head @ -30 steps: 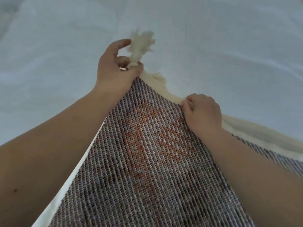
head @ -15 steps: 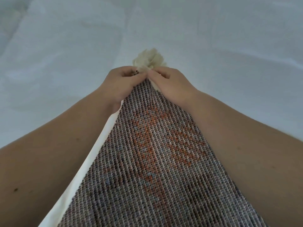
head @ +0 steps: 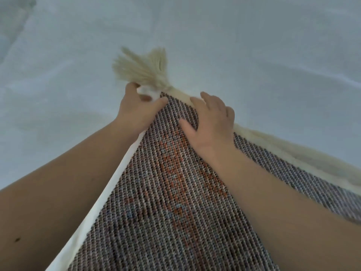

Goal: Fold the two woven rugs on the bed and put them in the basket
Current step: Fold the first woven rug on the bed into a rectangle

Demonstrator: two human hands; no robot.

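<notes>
A woven rug [head: 166, 202] with a grey, white and orange pattern and cream edging lies on the bed, its far corner pointing away from me. A cream tassel [head: 142, 69] fans out from that corner. My left hand [head: 138, 108] pinches the corner just below the tassel, thumb on the weave. My right hand [head: 211, 118] lies flat with spread fingers on the rug beside its cream fringed edge [head: 293, 153]. A second rug and the basket are not in view.
The pale sheet of the bed [head: 254, 55] fills the view beyond and to both sides of the rug, with soft creases. My forearms cross the lower part of the view.
Half a second ago both hands pinched the corner together. Now my right hand has let go, slid right and flattened on the rug; the tassel has spread out on the sheet.
</notes>
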